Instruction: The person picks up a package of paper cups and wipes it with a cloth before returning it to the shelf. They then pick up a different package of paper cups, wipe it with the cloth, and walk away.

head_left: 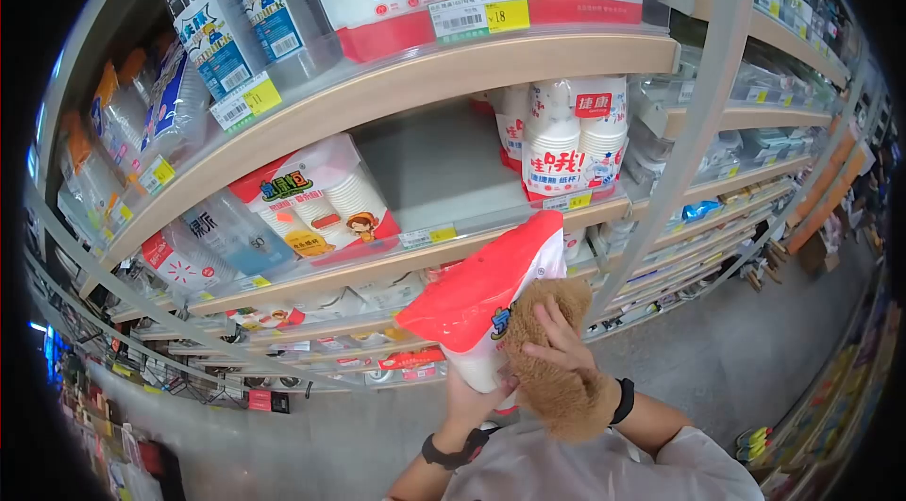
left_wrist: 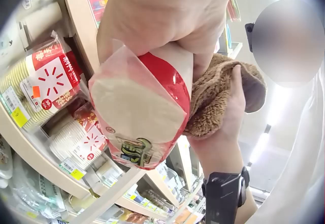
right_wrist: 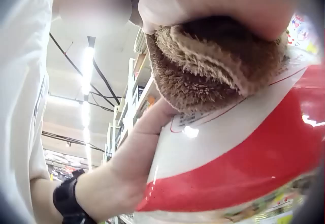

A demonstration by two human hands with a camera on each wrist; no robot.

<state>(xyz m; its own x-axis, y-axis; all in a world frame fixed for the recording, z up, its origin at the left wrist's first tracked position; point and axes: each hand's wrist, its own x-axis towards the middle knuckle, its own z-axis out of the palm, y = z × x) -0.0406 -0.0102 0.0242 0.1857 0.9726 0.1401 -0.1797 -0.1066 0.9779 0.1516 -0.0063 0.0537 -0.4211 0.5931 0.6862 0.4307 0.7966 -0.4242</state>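
Observation:
A red and white plastic package of paper cups [head_left: 481,298] is held up in front of the body, tilted. My left hand [head_left: 469,404] grips its lower end; in the left wrist view that hand [left_wrist: 167,15] covers the top of the package [left_wrist: 137,107]. A fluffy brown cloth [head_left: 557,397] lies against the package's printed side, gripped by my right hand [head_left: 564,339]. In the right wrist view the folded cloth [right_wrist: 195,81] is bunched under the right hand [right_wrist: 213,3] and touches the package [right_wrist: 238,147]. Some fingertips are hidden behind the cloth and package.
Shelf edges [head_left: 415,76] with cup packs stand close ahead. On the middle shelf, another red cup pack [head_left: 321,204] is at the left and white cup packs [head_left: 576,147] at the right. A grey metal post [head_left: 694,133] rises right of them, and grey floor [head_left: 746,350] lies beyond.

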